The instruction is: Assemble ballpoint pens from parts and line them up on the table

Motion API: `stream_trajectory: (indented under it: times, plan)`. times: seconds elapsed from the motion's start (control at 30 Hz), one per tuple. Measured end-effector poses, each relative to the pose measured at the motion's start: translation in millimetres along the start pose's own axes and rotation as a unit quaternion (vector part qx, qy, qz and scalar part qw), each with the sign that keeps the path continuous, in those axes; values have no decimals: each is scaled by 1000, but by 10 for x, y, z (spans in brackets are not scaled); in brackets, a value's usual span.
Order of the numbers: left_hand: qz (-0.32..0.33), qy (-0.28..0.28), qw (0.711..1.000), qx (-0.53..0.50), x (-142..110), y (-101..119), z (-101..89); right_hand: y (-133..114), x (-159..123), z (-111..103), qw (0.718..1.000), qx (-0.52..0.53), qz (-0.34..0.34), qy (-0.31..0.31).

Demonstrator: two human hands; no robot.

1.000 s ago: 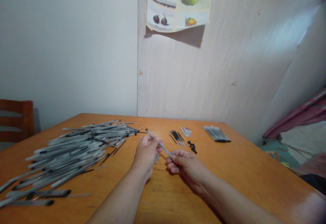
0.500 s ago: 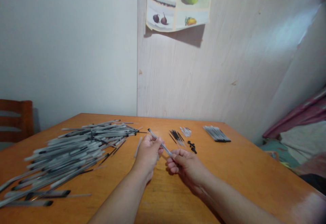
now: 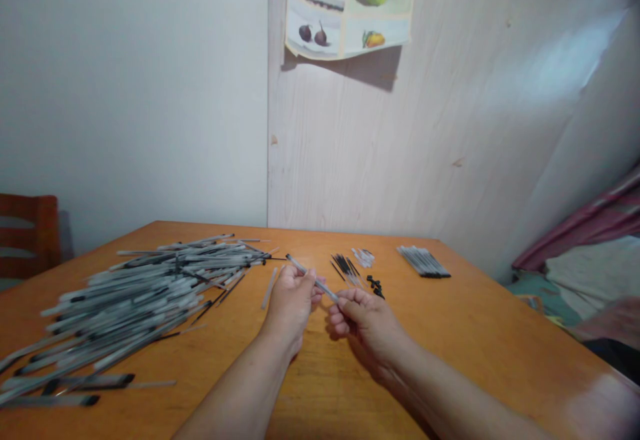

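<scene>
My left hand (image 3: 290, 299) and my right hand (image 3: 364, 317) are both closed on one thin clear pen barrel (image 3: 300, 269), which slants from upper left down to the right between them above the wooden table (image 3: 450, 333). My left hand pinches its middle; my right hand pinches its lower end. A big heap of pens (image 3: 135, 293) lies to the left of my left hand. A single clear barrel (image 3: 269, 288) rests on the table just left of that hand.
Beyond my hands lie a small bunch of black refills (image 3: 345, 267), some clear small parts (image 3: 363, 257), a few black caps (image 3: 375, 286) and a neat row of pens (image 3: 424, 261). A chair (image 3: 27, 233) stands at the far left. Bedding (image 3: 585, 273) lies right.
A clear barrel that was under my left hand now lies on the table left of it. Both hands keep hold of the pen barrel; the view shifted slightly.
</scene>
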State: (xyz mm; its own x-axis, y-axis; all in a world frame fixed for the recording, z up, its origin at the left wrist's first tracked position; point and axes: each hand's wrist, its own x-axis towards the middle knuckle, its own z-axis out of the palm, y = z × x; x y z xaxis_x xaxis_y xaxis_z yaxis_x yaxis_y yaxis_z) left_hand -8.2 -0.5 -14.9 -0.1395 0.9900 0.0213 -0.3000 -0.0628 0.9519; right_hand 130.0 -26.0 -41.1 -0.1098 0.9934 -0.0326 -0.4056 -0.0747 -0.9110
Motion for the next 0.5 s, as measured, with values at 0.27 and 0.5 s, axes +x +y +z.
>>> stream_trajectory:
  times: [0.27, 0.5]
  plan:
    - [9, -11, 1000, -8, -36, 35, 40, -71, -51, 20, 999, -30, -26, 10]
    - [11, -17, 1000, -13, -45, 36, 43, -109, -57, 35, 999, -43, -31, 10]
